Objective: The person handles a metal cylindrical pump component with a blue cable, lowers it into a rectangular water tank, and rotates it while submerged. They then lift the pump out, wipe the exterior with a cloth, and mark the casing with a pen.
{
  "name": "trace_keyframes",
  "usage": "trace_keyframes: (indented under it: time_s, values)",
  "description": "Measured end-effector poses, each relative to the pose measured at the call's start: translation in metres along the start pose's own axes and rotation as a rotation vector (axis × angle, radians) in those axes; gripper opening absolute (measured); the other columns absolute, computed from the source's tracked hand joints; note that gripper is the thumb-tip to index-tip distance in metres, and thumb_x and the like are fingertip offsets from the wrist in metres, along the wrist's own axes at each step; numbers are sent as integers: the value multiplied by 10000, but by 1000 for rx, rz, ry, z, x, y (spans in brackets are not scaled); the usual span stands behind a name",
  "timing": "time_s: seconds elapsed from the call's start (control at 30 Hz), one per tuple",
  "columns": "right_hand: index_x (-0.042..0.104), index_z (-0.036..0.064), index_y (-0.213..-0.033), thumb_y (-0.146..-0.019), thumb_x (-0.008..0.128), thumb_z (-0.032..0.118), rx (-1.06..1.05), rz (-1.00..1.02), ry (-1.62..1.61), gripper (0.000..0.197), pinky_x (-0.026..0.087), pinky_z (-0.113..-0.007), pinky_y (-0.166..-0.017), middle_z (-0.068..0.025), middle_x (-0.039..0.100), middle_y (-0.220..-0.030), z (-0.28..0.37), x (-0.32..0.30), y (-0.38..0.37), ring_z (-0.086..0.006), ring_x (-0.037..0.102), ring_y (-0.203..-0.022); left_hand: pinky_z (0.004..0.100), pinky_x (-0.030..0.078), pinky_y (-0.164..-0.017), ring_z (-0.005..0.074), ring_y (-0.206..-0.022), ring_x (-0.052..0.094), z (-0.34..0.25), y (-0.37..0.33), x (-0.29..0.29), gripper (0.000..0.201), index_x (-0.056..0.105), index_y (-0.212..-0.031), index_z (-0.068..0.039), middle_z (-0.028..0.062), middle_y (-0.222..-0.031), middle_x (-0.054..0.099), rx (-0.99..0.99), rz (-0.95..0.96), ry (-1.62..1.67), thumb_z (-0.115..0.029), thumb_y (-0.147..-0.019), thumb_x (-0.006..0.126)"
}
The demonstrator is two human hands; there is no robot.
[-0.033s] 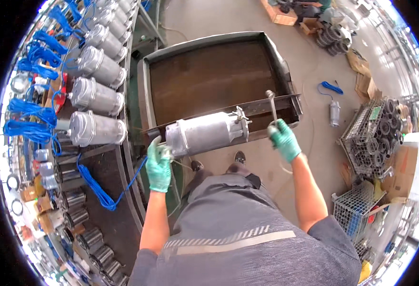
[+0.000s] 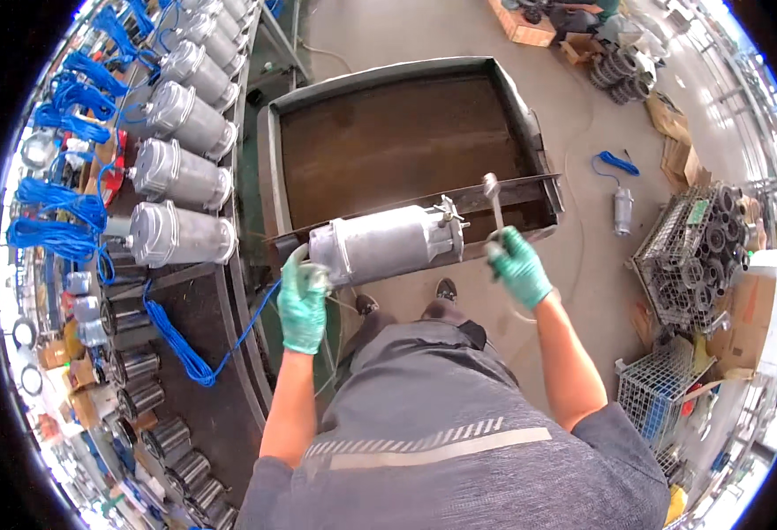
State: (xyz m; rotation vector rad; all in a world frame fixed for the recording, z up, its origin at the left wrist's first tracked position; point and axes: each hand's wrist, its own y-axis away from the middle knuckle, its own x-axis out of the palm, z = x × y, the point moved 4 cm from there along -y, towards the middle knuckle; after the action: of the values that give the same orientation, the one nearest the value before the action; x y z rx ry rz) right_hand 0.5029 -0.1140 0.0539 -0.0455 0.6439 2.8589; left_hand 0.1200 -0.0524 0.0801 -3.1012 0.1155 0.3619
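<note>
A grey cylindrical pump body [image 2: 380, 243] lies on its side across a dark metal bar [image 2: 516, 192] on the near part of a shallow tank [image 2: 269, 168]. Its right end carries several studs and small fittings. My left hand [image 2: 302, 309], in a green glove with grimy fingertips, is closed at the pump's left end; part of its grip is hidden. A blue cable [image 2: 245, 334] runs to that side. My right hand [image 2: 519, 265], also gloved, is closed round a socket wrench [image 2: 494, 199], its rounded head pointing up and away. The wrench stays apart from the pump, to its right.
Several like pumps [image 2: 181, 234] stand in a row on the left bench, with coiled blue cables [image 2: 62, 234] beyond. At right, wire baskets [image 2: 684, 261] hold dark ring-shaped parts. A small pump [image 2: 622, 210] with blue cable lies on the floor. Cardboard [image 2: 675, 150] lies nearby.
My right hand and the wrench have shifted slightly left, toward the pump. My left hand has moved a little to the right at the pump's end. The pump lies nearly as before.
</note>
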Motion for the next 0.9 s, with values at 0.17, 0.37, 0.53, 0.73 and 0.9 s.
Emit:
trace_keyframes:
  time_s: [0.17, 0.37, 0.53, 0.73, 0.9]
  values:
    - [628, 79, -1151, -885, 697, 120, -384, 252, 384, 279, 560, -448, -761, -211, 696, -1045, 9, 104, 21, -435, 673, -910, 314, 554, -899, 157, -949, 667, -54, 2, 66, 676, 325, -1582, -140, 70, -1133, 651, 71, 170, 374, -187, -1009, 681]
    - [644, 86, -1185, -900, 718, 246, -531, 347, 667, 335, 569, -468, -776, -186, 699, -1050, 27, 156, 19, -399, 694, -917, 348, 590, -712, 181, -733, 667, -28, -12, 58, 251, 527, -1328, -102, 73, -923, 663, -144, -119, 588, -185, -1112, 431]
    - [695, 45, -1071, -939, 690, 280, -389, -16, 655, 270, 568, -444, -763, -190, 721, -995, 41, 99, 15, -377, 706, -863, 361, 447, -575, 159, -577, 511, 67, -25, -28, 175, 651, -1062, -93, 66, -816, 652, -326, -490, 1032, -208, -1029, 523]
    - [460, 87, -1449, -809, 835, 93, -418, -161, 416, 742, 514, -320, -953, -103, 465, -1420, 15, 47, -38, -187, 546, -1182, 283, 317, -409, 112, -453, 412, 142, -35, -87, 255, 642, -897, -116, 20, -693, 601, -665, -606, 847, -313, -1034, 557]
    - [485, 93, -1466, -790, 856, 96, -533, 82, 411, 771, 491, -362, -1078, -82, 373, -1574, 2, 75, -80, -224, 509, -1334, 265, 291, -376, 102, -421, 402, 163, -45, -100, 270, 627, -871, -142, 11, -662, 597, -837, -410, 599, -335, -1053, 580]
